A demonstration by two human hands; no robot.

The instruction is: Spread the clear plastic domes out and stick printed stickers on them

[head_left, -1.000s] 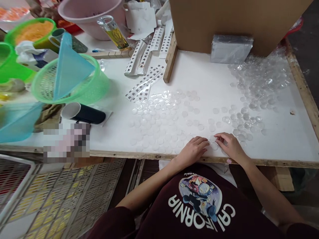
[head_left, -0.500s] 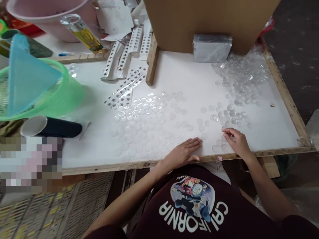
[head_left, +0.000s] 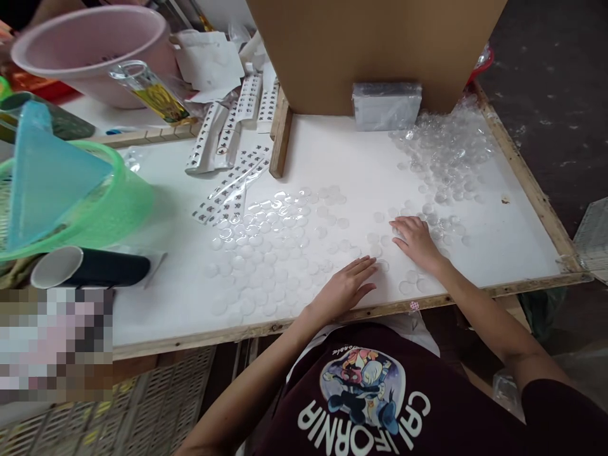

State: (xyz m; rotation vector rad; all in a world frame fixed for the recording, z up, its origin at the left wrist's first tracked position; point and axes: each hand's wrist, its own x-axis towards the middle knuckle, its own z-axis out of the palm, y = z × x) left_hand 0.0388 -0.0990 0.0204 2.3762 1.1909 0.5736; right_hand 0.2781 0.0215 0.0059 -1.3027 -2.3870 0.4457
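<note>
Seen from the person, a green basket (head_left: 135, 206) at ten o'clock contains a blue plastic piece (head_left: 54, 177). Clear discs (head_left: 256, 240) lie on the white table (head_left: 327, 145) between ten and one; dark floor (head_left: 551, 76) is at two. The left hand (head_left: 346, 284) has straight fingers together, thumb apart; the right hand (head_left: 418, 242) bends over discs, thumb apart, contact unclear.

Glare on clear discs (head_left: 256, 240); lower left pixelated

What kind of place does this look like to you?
Probably a small workshop or factory workroom. Many clear discs are spread over a wood-edged worktable, with printed strips lying beyond them and a large pink basin at the back left.
</note>
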